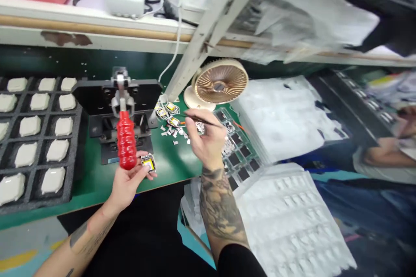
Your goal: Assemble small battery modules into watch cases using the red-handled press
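My left hand (128, 181) pinches a small square electronic part (148, 163) with a pale frame and a yellow patch, just below the red handle of the clamp. My right hand (208, 145) is closed around dark tweezers (204, 121) whose tips point left. Small white pieces (172, 131) lie scattered on the green bench mat (175, 160) between the hands. Behind them sit several similar parts (161, 112) with yellow patches and white wires. The toggle clamp's red handle (126, 140) stands just above my left hand.
A black foam tray (30, 138) of whitish cases is at left. A beige fan (221, 82) stands at the back, by a slanted post (211, 21). A clear compartment tray (242, 149) and stacked white plastic trays (279, 117) lie right. Another person's arm (380, 153) shows far right.
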`<state>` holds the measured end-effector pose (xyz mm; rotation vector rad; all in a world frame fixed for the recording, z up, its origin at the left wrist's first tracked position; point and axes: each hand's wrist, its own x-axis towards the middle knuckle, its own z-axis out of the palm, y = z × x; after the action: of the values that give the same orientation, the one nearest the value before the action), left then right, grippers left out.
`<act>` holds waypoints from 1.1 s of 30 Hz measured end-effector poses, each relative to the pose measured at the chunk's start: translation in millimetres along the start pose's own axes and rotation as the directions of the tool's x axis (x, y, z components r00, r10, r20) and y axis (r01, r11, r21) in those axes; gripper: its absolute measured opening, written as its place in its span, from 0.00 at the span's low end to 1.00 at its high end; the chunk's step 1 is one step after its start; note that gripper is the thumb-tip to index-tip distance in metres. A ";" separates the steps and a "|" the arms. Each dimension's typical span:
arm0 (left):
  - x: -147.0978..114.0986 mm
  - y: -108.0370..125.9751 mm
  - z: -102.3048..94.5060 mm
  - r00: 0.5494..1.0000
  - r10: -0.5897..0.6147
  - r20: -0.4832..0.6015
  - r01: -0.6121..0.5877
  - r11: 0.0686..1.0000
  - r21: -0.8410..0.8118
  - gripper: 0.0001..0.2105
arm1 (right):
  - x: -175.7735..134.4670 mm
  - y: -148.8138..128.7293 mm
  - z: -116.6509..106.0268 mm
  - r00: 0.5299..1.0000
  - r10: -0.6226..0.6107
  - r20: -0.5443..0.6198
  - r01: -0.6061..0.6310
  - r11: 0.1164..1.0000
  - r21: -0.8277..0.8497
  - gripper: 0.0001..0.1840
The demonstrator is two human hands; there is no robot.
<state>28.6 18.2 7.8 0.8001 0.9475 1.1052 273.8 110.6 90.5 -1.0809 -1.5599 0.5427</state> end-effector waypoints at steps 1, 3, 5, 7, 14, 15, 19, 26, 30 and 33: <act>-0.5 -1.1 -0.8 1.000 0.008 -0.004 -0.007 1.000 0.020 0.24 | 2.4 1.1 7.5 0.991 -0.057 -0.122 0.050 0.997 -0.062 0.07; -1.9 -2.8 -3.1 1.000 0.020 -0.004 -0.020 0.997 0.070 0.27 | -4.5 7.1 19.8 0.970 -0.108 -0.218 0.093 0.993 -0.077 0.08; -3.8 -4.1 -6.3 1.000 0.022 0.005 -0.023 0.991 0.130 0.28 | -25.1 16.7 26.8 0.981 -0.083 -0.172 0.073 0.995 -0.065 0.07; -5.2 -5.3 -9.6 1.000 0.025 0.013 -0.027 0.983 0.182 0.24 | -52.9 26.2 29.4 0.999 -0.048 -0.017 0.046 0.992 -0.115 0.09; -4.7 -7.5 -12.8 0.997 0.064 0.044 -0.072 0.975 0.212 0.18 | -110.2 28.7 -6.9 0.927 -0.026 0.374 0.160 0.930 -0.331 0.26; -4.6 -7.1 -12.6 0.996 0.062 0.066 -0.075 0.976 0.207 0.17 | -109.8 29.1 -23.3 0.946 -0.007 0.325 0.123 0.933 -0.339 0.22; -4.4 -5.4 -12.7 0.991 0.062 0.115 -0.085 0.974 0.211 0.16 | -96.7 45.9 -107.8 0.977 0.205 0.055 -0.131 0.786 -0.604 0.11; -5.7 -5.6 -14.0 0.987 0.051 0.150 -0.088 0.964 0.251 0.16 | -75.6 79.7 -159.9 0.894 0.445 0.049 -0.198 0.491 -0.848 0.13; -6.8 -4.4 -13.0 0.988 0.045 0.146 -0.085 0.956 0.280 0.17 | -68.7 84.3 -147.1 0.900 0.434 0.042 -0.171 0.441 -0.881 0.10; -6.1 -3.9 -11.1 0.988 0.042 0.152 -0.088 0.947 0.310 0.18 | -67.7 86.3 -149.2 0.903 0.427 0.057 -0.169 0.473 -0.865 0.10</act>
<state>18.9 12.0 1.3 1.1652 0.9951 0.9489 441.9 63.8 28.7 -2.1597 -1.9388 0.1002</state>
